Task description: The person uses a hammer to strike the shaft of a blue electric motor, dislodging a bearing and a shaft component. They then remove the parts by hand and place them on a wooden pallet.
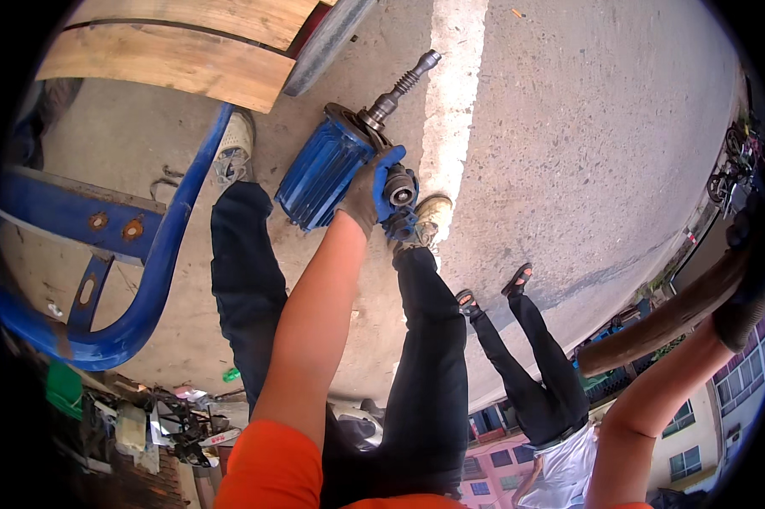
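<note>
My left hand [374, 188], in a grey and blue glove, is closed round a round metal part [400, 192] with a hollow end. Just behind it on the ground lies a blue finned electric motor [319, 174], whose stepped metal shaft [399, 93] points up and to the right. At the far right, my raised right hand [743, 293], also gloved, is closed on a thick brown wooden handle [654, 335]. The handle's near end is free; its other end is lost in the dark rim of the view.
A cart with wooden planks [170, 64], a blue bent-tube frame [136, 331] and a dark wheel [323, 47] stands on the left. A person [539, 399] in dark trousers stands to the right. A white painted line [459, 93] crosses the pavement; clutter [179, 424] lies lower left.
</note>
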Action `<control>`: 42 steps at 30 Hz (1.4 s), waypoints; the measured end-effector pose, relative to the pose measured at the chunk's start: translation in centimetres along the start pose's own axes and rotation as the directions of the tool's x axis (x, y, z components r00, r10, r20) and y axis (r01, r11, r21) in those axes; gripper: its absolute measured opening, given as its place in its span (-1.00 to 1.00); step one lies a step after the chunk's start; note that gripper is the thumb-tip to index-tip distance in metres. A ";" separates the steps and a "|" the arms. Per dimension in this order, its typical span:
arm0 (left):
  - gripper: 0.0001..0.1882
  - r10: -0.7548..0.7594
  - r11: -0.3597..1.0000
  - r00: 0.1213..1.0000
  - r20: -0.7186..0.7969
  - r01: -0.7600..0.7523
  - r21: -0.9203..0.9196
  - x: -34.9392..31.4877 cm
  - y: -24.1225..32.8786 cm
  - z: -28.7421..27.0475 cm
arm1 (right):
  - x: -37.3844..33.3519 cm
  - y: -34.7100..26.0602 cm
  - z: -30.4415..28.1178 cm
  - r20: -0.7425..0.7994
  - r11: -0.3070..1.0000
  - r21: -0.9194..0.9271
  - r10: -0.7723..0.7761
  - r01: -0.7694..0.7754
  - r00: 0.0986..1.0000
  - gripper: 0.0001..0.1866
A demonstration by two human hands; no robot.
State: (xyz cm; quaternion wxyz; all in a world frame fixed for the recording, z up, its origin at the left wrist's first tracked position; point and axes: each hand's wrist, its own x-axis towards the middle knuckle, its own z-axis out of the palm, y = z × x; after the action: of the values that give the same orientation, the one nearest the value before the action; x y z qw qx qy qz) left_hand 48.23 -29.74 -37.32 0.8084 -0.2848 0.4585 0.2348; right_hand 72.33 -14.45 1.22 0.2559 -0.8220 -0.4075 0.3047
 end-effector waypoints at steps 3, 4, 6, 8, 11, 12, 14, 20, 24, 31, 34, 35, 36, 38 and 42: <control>-0.83 0.044 0.999 0.998 0.052 -0.045 0.017 0.1 -0.1 -0.1 | 0.4 0.6 -1.2 -0.067 0.995 0.080 -0.046 0.051 0.997 -0.61; -0.82 0.025 0.999 0.999 0.047 -0.026 0.019 0.4 -0.2 0.5 | -0.7 1.9 -0.3 -0.061 0.996 0.093 0.003 0.003 0.998 -0.60; -0.82 0.028 0.999 0.998 0.058 -0.029 0.013 0.4 -0.1 -0.1 | -3.1 5.9 3.9 0.026 0.977 0.130 0.166 -0.168 0.986 -0.59; -0.83 0.050 0.999 0.998 0.030 -0.051 0.016 -0.1 0.4 1.1 | -6.3 9.5 8.9 0.123 0.922 0.085 0.366 -0.377 0.923 -0.61; -0.87 0.035 0.986 0.984 -0.175 -0.005 0.167 0.4 -0.6 4.3 | -9.8 11.3 11.0 0.222 0.749 -0.042 0.652 -0.661 0.725 -0.66; -0.88 -0.010 0.996 1.000 -0.026 0.013 0.085 0.1 -1.2 1.5 | -10.2 11.0 9.8 0.206 0.785 -0.033 0.611 -0.619 0.764 -0.66; -0.85 -0.082 0.996 0.984 0.156 0.084 -0.001 -0.3 -0.2 0.7 | -9.9 10.2 7.4 0.175 0.818 -0.027 0.570 -0.575 0.803 -0.66; -0.87 -0.127 0.991 0.992 -0.009 0.127 0.047 -0.9 -1.0 0.8 | -13.2 10.8 7.4 0.253 0.641 0.020 0.739 -0.767 0.625 -0.70; -0.80 -0.040 0.996 0.995 -0.090 0.047 0.078 -0.1 -1.1 0.6 | -15.2 10.3 10.8 0.311 0.568 0.016 0.780 -0.823 0.544 -0.71; -0.79 -0.010 0.994 0.991 -0.130 0.024 0.105 -0.1 0.2 0.1 | -16.2 11.3 14.8 0.375 0.628 0.025 0.716 -0.778 0.589 -0.71; -0.79 -0.002 0.993 0.992 -0.126 0.018 0.119 0.2 0.1 -0.2 | -16.3 11.4 15.8 0.375 0.660 0.026 0.690 -0.750 0.620 -0.70; -0.79 -0.007 0.993 0.997 -0.083 0.016 0.116 0.5 0.1 -0.7 | -16.3 11.3 15.9 0.377 0.652 0.028 0.695 -0.758 0.612 -0.70; -0.78 -0.011 0.993 0.999 -0.041 0.015 0.113 0.9 0.0 -1.2 | -16.1 11.1 16.0 0.379 0.643 0.030 0.701 -0.765 0.604 -0.70; -0.79 0.011 0.983 0.994 -0.109 0.009 0.184 1.2 -0.1 -1.3 | -16.2 11.1 16.1 0.374 0.639 0.029 0.706 -0.769 0.601 -0.69; -0.78 0.055 0.971 0.985 -0.163 -0.015 0.239 -0.2 -0.1 -0.4 | -16.6 11.6 16.3 0.362 0.633 0.017 0.717 -0.774 0.595 -0.67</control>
State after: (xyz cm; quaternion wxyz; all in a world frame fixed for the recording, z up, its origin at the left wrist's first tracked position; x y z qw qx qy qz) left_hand 47.92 -30.10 -37.32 0.7908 -0.1968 0.5548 0.1679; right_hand 58.78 -31.56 -12.84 0.1045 -0.8298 -0.0327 0.5473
